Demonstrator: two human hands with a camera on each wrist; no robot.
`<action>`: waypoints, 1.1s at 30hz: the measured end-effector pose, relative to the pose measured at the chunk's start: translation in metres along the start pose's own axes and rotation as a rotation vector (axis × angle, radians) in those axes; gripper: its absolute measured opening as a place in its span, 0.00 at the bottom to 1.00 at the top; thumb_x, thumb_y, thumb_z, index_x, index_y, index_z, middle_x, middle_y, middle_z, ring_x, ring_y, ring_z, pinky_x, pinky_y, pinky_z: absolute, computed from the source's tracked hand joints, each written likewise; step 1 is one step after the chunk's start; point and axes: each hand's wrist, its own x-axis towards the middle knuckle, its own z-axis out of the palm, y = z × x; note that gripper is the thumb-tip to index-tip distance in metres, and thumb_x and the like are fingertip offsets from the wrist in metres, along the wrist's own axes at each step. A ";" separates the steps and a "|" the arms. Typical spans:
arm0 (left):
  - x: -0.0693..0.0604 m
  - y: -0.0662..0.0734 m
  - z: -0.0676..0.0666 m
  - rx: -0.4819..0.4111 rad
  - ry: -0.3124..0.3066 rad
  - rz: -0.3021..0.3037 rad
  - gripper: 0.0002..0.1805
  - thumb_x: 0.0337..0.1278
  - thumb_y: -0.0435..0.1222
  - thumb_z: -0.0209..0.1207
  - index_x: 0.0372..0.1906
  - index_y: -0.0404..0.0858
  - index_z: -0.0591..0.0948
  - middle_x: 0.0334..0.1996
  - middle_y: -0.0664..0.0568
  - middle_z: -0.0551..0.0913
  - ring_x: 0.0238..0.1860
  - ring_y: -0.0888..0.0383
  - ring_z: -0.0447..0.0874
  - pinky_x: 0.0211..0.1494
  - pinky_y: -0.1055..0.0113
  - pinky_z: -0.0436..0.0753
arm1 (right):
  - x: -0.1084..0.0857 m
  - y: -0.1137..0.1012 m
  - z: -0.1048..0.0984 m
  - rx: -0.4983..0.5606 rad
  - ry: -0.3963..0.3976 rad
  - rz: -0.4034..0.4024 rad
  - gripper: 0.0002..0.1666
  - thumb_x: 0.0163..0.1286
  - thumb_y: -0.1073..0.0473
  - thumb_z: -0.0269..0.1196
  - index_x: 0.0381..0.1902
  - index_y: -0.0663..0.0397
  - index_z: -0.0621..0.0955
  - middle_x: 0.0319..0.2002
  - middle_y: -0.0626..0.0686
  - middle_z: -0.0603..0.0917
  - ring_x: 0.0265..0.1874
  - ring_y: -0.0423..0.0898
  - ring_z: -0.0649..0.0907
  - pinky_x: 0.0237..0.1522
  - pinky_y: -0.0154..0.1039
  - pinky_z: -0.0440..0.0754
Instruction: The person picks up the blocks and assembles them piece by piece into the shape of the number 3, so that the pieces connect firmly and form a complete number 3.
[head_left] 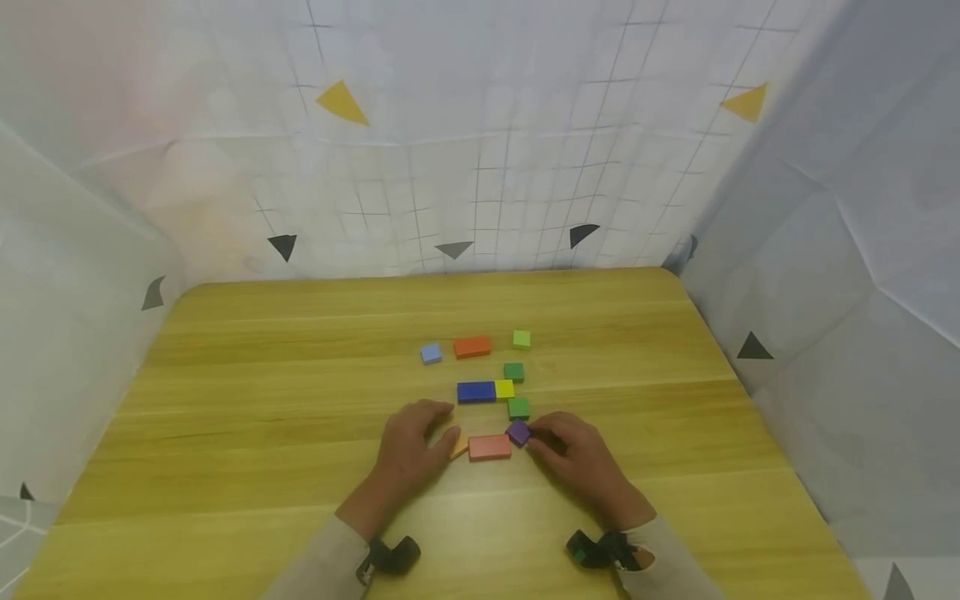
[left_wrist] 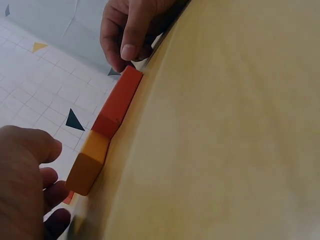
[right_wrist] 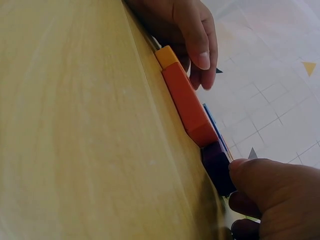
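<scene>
Head view: smooth, straight-edged blocks lie on a wood-grained worktop (head_left: 225, 433). The right hand (head_left: 576, 454) pinches a square purple block (head_left: 518, 432) between thumb and finger, askew at the corner of an oblong pink block (head_left: 490, 448). The left hand (head_left: 411, 442), its thumb and fingers curved and apart, is beside an orange block (head_left: 460, 447) at the pink one's other end. The left wrist view reveals the orange block's thick end face, which the thumb covers from above.
</scene>
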 end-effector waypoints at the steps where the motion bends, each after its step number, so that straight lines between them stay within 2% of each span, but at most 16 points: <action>1: 0.001 0.000 0.000 -0.006 -0.006 -0.008 0.18 0.59 0.44 0.66 0.53 0.43 0.84 0.48 0.56 0.86 0.51 0.57 0.82 0.57 0.53 0.77 | 0.000 0.000 0.000 0.001 0.000 0.001 0.13 0.64 0.56 0.71 0.47 0.46 0.85 0.43 0.39 0.85 0.43 0.35 0.82 0.44 0.38 0.83; 7: 0.003 0.000 -0.001 -0.017 -0.038 -0.038 0.18 0.61 0.45 0.64 0.54 0.44 0.83 0.49 0.57 0.86 0.53 0.58 0.81 0.58 0.53 0.76 | -0.001 0.000 0.001 -0.011 -0.006 0.005 0.13 0.65 0.56 0.70 0.47 0.46 0.85 0.43 0.39 0.85 0.43 0.36 0.82 0.45 0.38 0.83; 14: 0.003 -0.003 -0.001 -0.043 -0.044 -0.031 0.19 0.63 0.45 0.62 0.55 0.43 0.82 0.50 0.57 0.85 0.52 0.59 0.80 0.56 0.55 0.79 | -0.001 -0.001 0.000 -0.011 -0.017 0.010 0.12 0.65 0.55 0.70 0.47 0.46 0.85 0.44 0.40 0.85 0.44 0.36 0.82 0.46 0.39 0.83; 18: 0.009 -0.004 -0.003 -0.083 -0.058 -0.041 0.19 0.65 0.45 0.62 0.57 0.43 0.80 0.50 0.55 0.83 0.51 0.59 0.79 0.55 0.57 0.80 | -0.001 -0.001 0.001 -0.017 -0.010 0.017 0.12 0.65 0.55 0.70 0.47 0.45 0.84 0.44 0.39 0.85 0.44 0.36 0.82 0.46 0.39 0.83; 26: 0.023 -0.010 0.000 -0.078 -0.075 -0.054 0.19 0.65 0.47 0.62 0.57 0.45 0.81 0.53 0.57 0.82 0.56 0.60 0.78 0.61 0.58 0.78 | -0.001 0.001 0.000 -0.013 -0.017 0.031 0.12 0.65 0.54 0.70 0.47 0.43 0.84 0.44 0.38 0.84 0.44 0.36 0.82 0.46 0.39 0.83; 33: 0.025 -0.013 0.002 -0.086 -0.100 -0.079 0.20 0.66 0.49 0.60 0.58 0.47 0.80 0.53 0.60 0.82 0.58 0.62 0.77 0.63 0.58 0.76 | -0.002 0.004 0.002 -0.019 -0.008 0.004 0.12 0.66 0.55 0.69 0.47 0.44 0.84 0.44 0.39 0.85 0.43 0.37 0.82 0.44 0.39 0.83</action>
